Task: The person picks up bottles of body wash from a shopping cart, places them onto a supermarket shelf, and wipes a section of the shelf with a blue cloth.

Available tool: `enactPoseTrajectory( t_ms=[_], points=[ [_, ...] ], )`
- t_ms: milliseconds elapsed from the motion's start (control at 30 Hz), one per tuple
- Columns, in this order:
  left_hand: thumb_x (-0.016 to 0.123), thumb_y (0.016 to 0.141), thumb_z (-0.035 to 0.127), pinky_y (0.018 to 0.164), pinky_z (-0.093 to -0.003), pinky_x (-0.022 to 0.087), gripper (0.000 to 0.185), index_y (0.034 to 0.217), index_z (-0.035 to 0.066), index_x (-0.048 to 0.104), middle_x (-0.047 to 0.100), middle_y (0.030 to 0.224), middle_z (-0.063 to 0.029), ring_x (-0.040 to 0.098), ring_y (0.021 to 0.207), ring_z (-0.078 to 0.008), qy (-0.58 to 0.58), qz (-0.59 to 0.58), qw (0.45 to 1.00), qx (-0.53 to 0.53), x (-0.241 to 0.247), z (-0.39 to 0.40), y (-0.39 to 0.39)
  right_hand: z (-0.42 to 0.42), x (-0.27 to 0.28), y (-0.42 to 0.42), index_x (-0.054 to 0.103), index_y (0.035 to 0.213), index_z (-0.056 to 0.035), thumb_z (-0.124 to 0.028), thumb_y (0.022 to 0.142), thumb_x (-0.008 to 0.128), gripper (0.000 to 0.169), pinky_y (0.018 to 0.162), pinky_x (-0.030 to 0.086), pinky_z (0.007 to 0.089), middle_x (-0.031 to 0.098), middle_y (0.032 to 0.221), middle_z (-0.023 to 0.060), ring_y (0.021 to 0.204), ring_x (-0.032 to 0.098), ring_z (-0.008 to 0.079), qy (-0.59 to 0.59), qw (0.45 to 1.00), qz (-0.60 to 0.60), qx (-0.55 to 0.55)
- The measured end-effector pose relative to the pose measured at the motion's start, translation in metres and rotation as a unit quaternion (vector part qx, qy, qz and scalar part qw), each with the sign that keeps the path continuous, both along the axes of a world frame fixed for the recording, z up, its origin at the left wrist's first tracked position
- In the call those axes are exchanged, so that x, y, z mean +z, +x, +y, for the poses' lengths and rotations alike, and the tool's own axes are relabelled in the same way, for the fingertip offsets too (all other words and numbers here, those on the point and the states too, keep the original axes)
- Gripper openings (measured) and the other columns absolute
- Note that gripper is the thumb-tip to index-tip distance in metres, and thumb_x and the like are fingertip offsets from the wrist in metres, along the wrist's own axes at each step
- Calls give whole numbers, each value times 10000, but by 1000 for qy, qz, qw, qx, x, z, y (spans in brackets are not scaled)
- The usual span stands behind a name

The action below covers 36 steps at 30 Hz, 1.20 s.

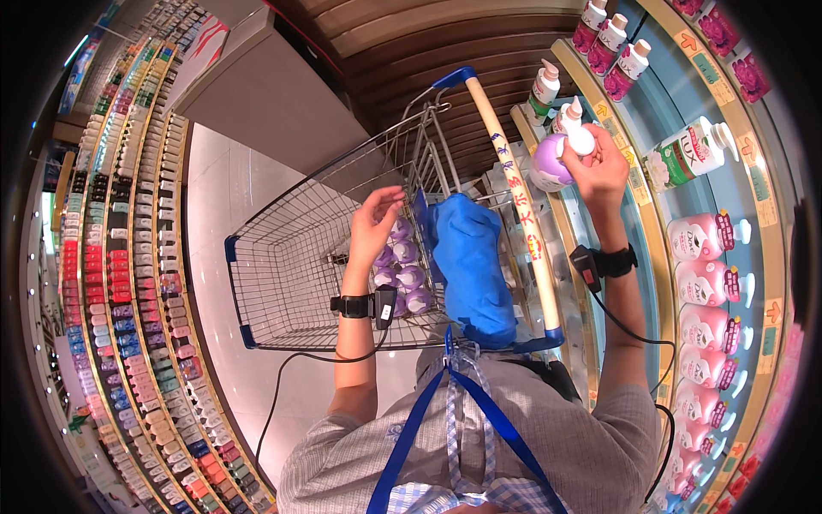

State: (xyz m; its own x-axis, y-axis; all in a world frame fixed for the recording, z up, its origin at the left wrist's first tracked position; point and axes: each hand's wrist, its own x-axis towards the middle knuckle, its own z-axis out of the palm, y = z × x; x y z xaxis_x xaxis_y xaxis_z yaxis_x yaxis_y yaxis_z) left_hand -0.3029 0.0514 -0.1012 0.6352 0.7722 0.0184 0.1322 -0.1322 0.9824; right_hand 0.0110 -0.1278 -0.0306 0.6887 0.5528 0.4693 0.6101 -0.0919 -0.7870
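My right hand [597, 164] grips a purple pump bottle [551, 164] by its white upper part, beside the shelf at the right. My left hand [377, 221] is raised over the wire shopping cart [289, 257], its fingers apart and nothing in them. Below it, several purple-and-white bottles [411, 276] stand together inside the cart. A blue cloth bundle [472, 266] lies at the handle end of the cart, next to the cream cart handle [514, 186]. Both wrists wear black straps with small cabled devices.
Shelves at the right hold Lux pump bottles [687, 154] and a row of pink Dove pump bottles [700, 283]. A curved rack of small bottles [122, 276] stands at the left. A grey cabinet [276, 103] is beyond the cart, on the tiled floor [225, 321].
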Motion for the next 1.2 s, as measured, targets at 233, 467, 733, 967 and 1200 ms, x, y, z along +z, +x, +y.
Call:
enactPoseTrajectory(
  t_ms=[233,467,733,967,1200],
  points=[
    [820,709,173,932,-356,481,577,1229,76,592,634,1168,-88,606,1092,-232,193,-17,975,-113,87,-15,4,33,92,-111,614,915,-92,-243,710,768,298,581,503,332,642,715,85,642,649,239,-115,973,-99,176],
    [817,625,162,620,-364,522,360,912,7,666,667,826,-145,660,697,-286,232,-16,972,-38,61,-5,-22,84,50,-195,651,955,-64,-299,727,746,342,641,531,330,690,769,102,734,695,247,-108,950,18,292],
    [764,772,113,911,-306,484,193,938,21,735,700,1081,-108,638,1058,-204,22,-3,991,133,-49,65,-127,117,-3,-245,595,1116,-33,-113,861,653,274,623,497,271,631,1024,80,714,638,140,-120,913,65,384],
    [793,764,194,929,-321,464,248,966,58,744,706,1089,-100,596,1166,-222,88,172,963,187,-217,99,-177,96,-48,-236,611,1086,-57,-112,867,625,226,690,503,314,593,1019,108,777,625,229,-209,921,77,319],
    [766,815,198,724,-250,493,235,976,34,719,714,852,-27,626,769,-88,-68,141,956,250,-308,76,-204,39,-105,-213,618,1017,-42,-37,849,607,168,699,511,333,618,936,128,791,639,270,-215,949,142,180]
  ],
)
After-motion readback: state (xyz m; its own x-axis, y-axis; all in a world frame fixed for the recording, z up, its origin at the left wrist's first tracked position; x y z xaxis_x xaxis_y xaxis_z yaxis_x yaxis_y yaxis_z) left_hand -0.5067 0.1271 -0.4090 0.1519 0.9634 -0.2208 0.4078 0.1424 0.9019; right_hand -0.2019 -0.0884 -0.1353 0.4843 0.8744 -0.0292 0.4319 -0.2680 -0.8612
